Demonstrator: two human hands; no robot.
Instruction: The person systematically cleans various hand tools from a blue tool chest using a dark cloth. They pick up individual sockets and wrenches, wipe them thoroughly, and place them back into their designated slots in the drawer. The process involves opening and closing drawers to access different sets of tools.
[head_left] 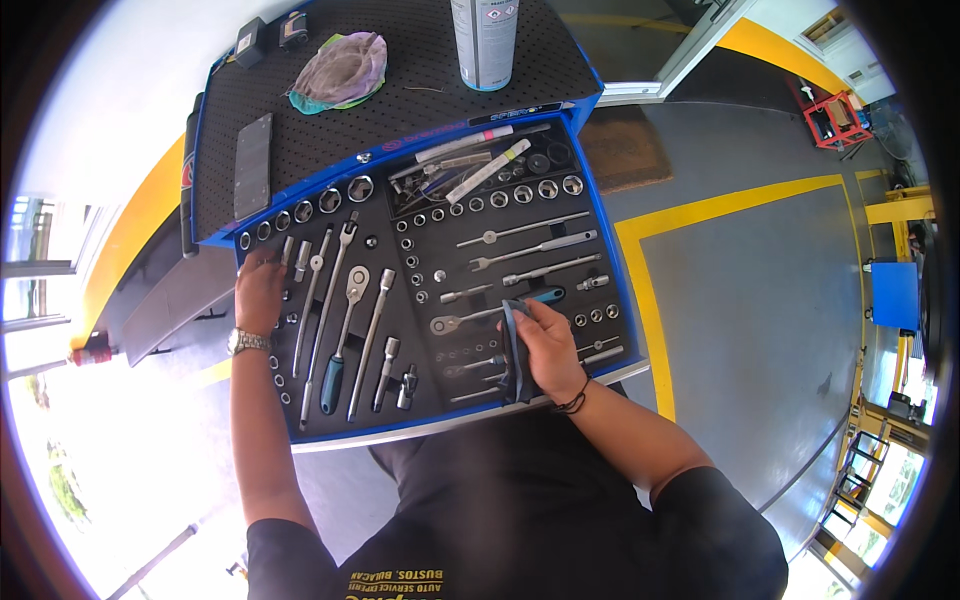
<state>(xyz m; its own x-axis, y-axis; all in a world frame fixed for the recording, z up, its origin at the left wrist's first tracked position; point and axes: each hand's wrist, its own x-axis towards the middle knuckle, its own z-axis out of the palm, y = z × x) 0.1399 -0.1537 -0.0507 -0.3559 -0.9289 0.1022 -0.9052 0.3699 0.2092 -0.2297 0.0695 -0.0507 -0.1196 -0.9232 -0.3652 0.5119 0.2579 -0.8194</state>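
A tool drawer point(420, 345) stands pulled out in front of me, its dark foam holding sockets, ratchets and extension bars. Over the left column of sockets is my left hand point(260, 292), fingers bent down beside a deep socket point(302, 262); what lies under the fingertips is hidden. Above the right half, my right hand point(550, 345) grips a thin, dark grey-blue piece that looks like a folded cloth point(516, 352). It hangs across a ratchet with a teal handle point(545, 296), hiding part of it. A larger ratchet point(357, 285) lies between the hands.
On the cabinet's black perforated top point(420, 60) are a crumpled cloth point(340, 72), a spray can point(484, 45) and a flat grey bar point(254, 165). Loose tools and markers fill a compartment point(470, 170) at the drawer's back. A red cart point(838, 120) stands far right.
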